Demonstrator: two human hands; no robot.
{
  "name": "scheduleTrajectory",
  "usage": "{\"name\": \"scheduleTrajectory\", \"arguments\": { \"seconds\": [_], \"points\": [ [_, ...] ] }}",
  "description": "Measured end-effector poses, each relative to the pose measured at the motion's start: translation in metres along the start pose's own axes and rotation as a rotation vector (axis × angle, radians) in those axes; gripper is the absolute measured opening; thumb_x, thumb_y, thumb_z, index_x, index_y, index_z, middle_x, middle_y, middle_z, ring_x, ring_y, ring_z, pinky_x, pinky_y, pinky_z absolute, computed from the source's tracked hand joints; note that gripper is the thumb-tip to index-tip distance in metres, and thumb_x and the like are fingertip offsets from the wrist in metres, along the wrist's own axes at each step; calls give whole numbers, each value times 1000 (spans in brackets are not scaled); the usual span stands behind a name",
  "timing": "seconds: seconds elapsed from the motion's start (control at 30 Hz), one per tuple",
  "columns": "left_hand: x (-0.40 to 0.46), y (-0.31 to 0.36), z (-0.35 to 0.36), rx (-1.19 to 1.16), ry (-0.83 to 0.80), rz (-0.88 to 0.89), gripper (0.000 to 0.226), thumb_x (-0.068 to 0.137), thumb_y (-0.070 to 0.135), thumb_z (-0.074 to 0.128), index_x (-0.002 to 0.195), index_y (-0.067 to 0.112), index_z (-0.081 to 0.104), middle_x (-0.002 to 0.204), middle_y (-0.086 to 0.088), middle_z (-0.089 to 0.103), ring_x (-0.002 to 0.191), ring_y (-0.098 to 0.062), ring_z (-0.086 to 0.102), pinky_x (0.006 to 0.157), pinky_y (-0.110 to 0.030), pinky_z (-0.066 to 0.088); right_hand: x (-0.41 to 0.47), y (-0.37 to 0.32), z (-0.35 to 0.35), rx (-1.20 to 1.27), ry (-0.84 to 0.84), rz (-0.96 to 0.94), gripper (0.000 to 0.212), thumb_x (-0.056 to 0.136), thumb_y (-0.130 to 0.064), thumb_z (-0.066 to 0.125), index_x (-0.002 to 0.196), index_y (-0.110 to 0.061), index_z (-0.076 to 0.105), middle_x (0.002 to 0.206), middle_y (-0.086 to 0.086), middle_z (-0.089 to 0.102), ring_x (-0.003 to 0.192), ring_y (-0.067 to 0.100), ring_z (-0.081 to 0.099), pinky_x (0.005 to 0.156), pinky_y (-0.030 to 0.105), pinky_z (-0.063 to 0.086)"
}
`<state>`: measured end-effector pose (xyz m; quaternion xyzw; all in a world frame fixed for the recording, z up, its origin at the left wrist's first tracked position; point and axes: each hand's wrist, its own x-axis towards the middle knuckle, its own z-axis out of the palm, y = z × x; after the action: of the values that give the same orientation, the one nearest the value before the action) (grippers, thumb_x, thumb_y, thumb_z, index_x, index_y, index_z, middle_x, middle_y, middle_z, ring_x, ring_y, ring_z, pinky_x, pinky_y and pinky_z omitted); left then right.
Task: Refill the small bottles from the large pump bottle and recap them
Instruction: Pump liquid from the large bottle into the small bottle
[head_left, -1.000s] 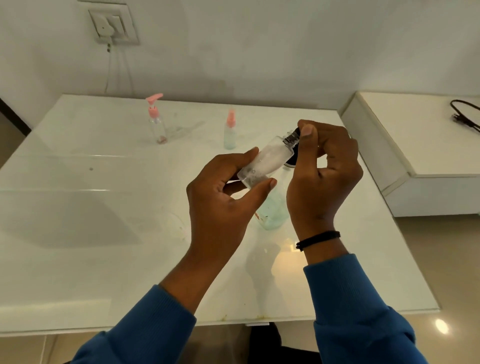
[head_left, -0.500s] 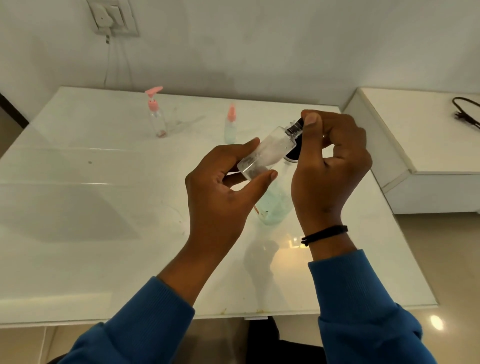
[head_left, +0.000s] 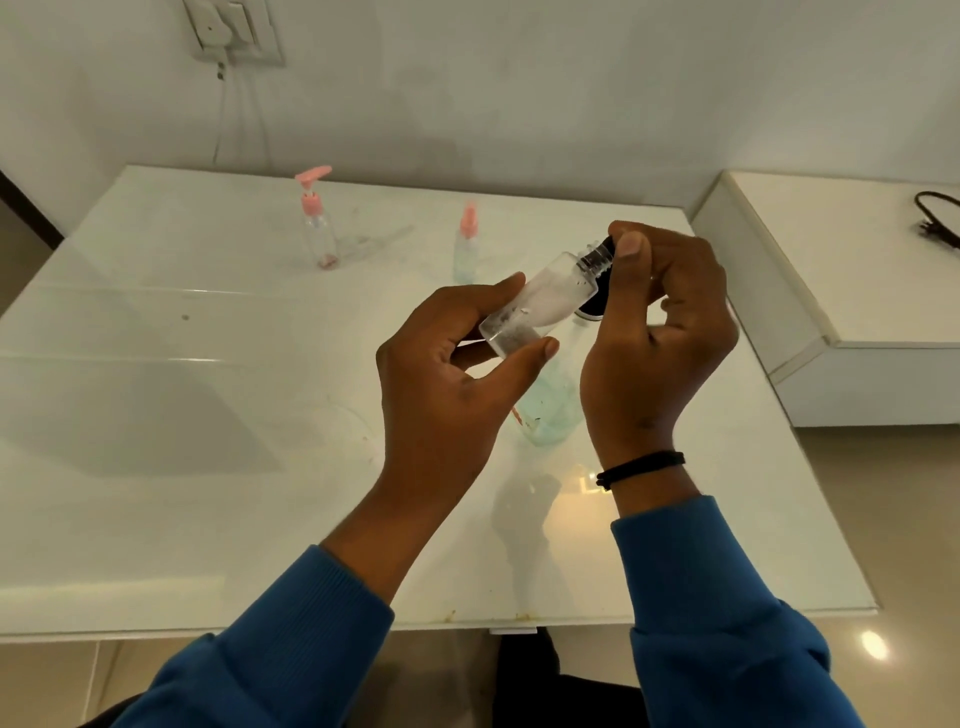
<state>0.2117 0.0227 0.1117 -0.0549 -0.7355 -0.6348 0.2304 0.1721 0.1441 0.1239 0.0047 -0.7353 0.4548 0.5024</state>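
Holding small clear bottle tilted, base pinched by left hand; right hand curled round black cap at the neck. Risk: cross-threading or spill if cap slips. Contents pale, level unclear. Below grip: large bottle, bluish liquid. Beyond: two pink-topped bottles, nearly empty.

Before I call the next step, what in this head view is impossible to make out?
- Black cap: mostly hidden by the right hand; on or off the clear small bottle is unclear.
- Large bottle: its top is hidden behind both hands.
- Left hand: its grip covers the small bottle's base.
- Far pink-capped bottles: fill too small to judge.
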Motion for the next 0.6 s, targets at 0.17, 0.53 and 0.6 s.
{"name": "scheduleTrajectory", "arguments": {
  "seconds": [0.17,0.53,0.6],
  "points": [
    [-2,-2,-1,1,7,-23,46,81,27,84,123,14,70,118,3,72,106,-9,70,82,-23,60,2,-3,0,2,-13,32,14,100,-15,59,93,-24,68,91,-5,71,79,25,63,64,47,51],
    [-2,-2,1,-2,-4,-26,45,82,26,84,123,14,70,117,5,72,106,-8,69,83,-20,59,4,-4,-2,-27,-28,32,15,100,-18,57,92,-20,70,89,-7,70,79,23,62,65,47,51],
    [-1,-1,1,-16,-2,-30,44,82,25,84,123,17,69,116,8,71,106,-6,69,82,-19,58,9,-8,-3,-50,-30,15,16,99,-16,59,89,-16,72,85,-11,67,76,21,59,64,39,48]
  ]
}}
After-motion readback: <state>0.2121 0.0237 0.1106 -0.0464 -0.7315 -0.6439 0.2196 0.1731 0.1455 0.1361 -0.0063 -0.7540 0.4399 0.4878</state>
